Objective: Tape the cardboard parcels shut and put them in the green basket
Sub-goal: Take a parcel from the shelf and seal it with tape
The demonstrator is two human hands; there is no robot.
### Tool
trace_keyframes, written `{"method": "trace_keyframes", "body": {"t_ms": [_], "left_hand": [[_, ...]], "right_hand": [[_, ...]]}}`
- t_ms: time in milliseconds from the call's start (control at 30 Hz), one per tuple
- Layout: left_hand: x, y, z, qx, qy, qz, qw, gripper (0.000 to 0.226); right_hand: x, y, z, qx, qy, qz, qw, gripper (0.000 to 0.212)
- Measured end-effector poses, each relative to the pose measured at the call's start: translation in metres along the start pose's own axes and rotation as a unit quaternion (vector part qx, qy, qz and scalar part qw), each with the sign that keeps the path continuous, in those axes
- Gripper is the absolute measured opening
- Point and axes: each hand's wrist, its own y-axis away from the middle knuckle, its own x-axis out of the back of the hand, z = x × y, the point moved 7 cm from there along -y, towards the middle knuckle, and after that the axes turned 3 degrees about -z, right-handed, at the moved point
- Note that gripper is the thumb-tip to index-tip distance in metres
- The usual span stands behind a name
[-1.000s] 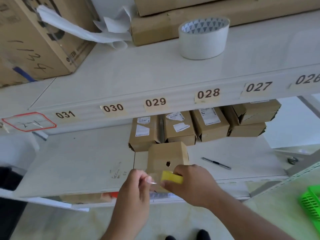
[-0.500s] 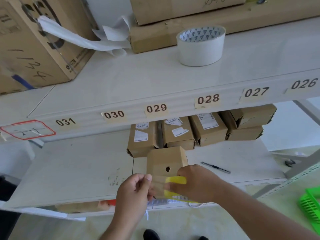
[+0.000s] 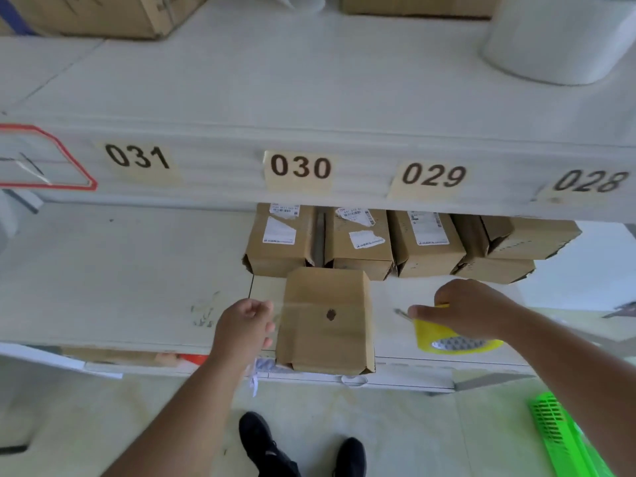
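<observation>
A small cardboard parcel [image 3: 327, 335] with a dark hole in its top lies at the front edge of the lower shelf [image 3: 120, 287]. My left hand [image 3: 244, 325] is just left of it, its fingers curled and pinching the free end of clear tape. A faint strip of tape crosses the parcel's top. My right hand [image 3: 471, 311] is to the parcel's right and grips a yellow tape roll [image 3: 454, 342]. The green basket [image 3: 561, 438] shows only in part, on the floor at the lower right.
Several more cardboard parcels [image 3: 358, 239] stand in a row behind, under the numbered shelf rail [image 3: 299, 166]. A thin pen-like tool [image 3: 401, 313] lies by my right thumb. A white tape roll [image 3: 557, 43] and big boxes sit on the upper shelf. My shoes [image 3: 268, 445] are below.
My right hand has carried the yellow roll from the parcel's front to its right side, drawing tape across the top. My left hand stays at the left edge. The view has moved closer.
</observation>
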Motion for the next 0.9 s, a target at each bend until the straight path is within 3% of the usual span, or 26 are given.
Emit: {"method": "trace_keyframes", "body": {"t_ms": [100,333,900], "left_hand": [[-0.009,-0.023,-0.011,0.0,0.021,0.0,1.0,0.026],[-0.024,-0.05,-0.028,0.0,0.03,-0.001,1.0,0.027],[-0.035,-0.068,-0.045,0.007,-0.053,0.01,0.999,0.029]], "right_hand": [[-0.008,-0.02,0.004,-0.018,0.055,0.001,0.998,0.084],[-0.023,-0.044,0.015,-0.062,0.063,-0.005,0.996,0.082],[-0.044,-0.063,0.025,-0.08,0.069,-0.034,0.994,0.082]]}}
